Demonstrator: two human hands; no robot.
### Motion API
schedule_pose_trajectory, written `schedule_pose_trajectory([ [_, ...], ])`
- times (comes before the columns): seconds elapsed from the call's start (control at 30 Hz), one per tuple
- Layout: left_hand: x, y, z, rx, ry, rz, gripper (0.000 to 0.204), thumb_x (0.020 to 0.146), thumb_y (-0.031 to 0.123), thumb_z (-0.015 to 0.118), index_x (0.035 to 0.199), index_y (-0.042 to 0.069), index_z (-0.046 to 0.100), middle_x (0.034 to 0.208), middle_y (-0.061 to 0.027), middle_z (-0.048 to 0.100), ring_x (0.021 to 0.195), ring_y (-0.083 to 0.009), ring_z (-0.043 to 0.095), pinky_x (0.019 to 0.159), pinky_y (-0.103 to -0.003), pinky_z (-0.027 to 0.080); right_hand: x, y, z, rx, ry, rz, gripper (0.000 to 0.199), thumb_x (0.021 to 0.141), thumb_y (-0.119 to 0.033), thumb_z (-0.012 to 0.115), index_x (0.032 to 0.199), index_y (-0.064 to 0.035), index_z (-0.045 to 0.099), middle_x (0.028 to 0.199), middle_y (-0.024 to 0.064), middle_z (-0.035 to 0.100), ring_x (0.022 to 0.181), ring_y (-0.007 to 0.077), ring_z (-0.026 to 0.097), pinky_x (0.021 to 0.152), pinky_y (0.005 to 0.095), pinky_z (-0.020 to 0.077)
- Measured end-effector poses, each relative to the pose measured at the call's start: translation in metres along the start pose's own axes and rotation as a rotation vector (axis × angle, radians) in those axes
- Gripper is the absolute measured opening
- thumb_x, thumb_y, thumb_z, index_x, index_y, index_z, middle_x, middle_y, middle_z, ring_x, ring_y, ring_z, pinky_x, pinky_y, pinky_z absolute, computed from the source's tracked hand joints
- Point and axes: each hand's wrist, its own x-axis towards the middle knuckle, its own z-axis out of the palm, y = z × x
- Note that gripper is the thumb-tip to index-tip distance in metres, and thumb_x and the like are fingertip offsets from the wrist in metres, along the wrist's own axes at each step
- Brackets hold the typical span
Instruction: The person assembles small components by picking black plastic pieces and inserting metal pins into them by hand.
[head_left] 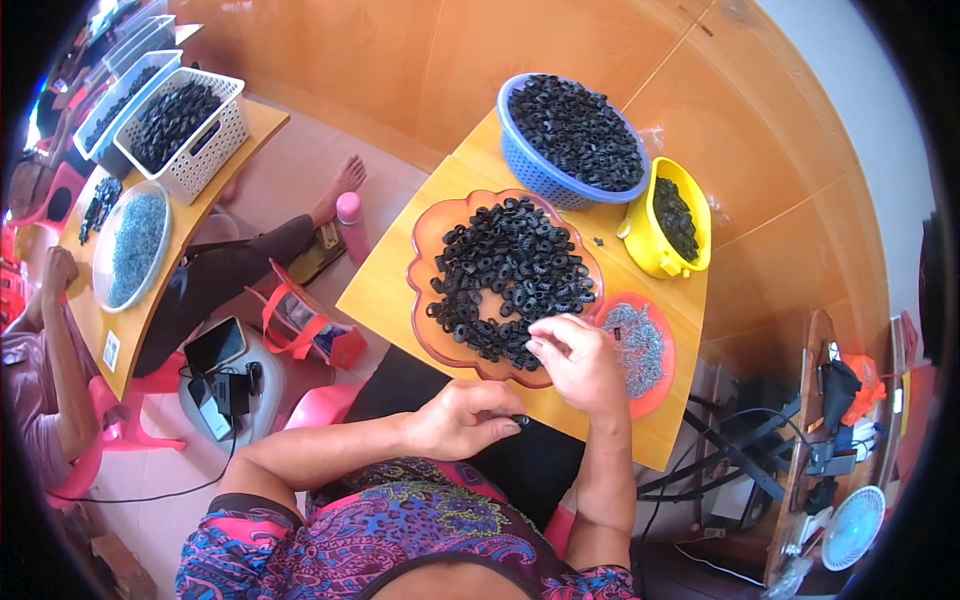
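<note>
I see my left hand (468, 418) pinched narrow on a small black ring (520, 420) just off the near edge of the surface (390, 285). My right hand (580, 360) rests curled at the rim of the orange tray (425, 240) heaped with black rings, and I cannot tell whether it holds anything.

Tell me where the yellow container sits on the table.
In the head view, the yellow container stands at the table's far right corner, just right of the blue basket and beyond the small orange dish of metal bits.
</note>
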Motion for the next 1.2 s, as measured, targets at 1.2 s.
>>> schedule_pose_trajectory([
  [1.2, 0.002, -0.004, -0.008, 0.002, -0.020, -0.061, 0.015, 0.083, 0.002, 0.065, 0.098, -0.001, 0.061, 0.085, -0.0088, 0.061, 0.076, -0.0163, 0.060, 0.066, -0.028, 0.049, 0.043, 0.051, 0.016, -0.418, 0.169, -0.142, 0.005, 0.073, -0.001, 0.064, 0.077, -0.0019, 0.062, 0.080, 0.0143, 0.057, 0.076, 0.0311, 0.057, 0.070, 0.0382, 0.0467],
])
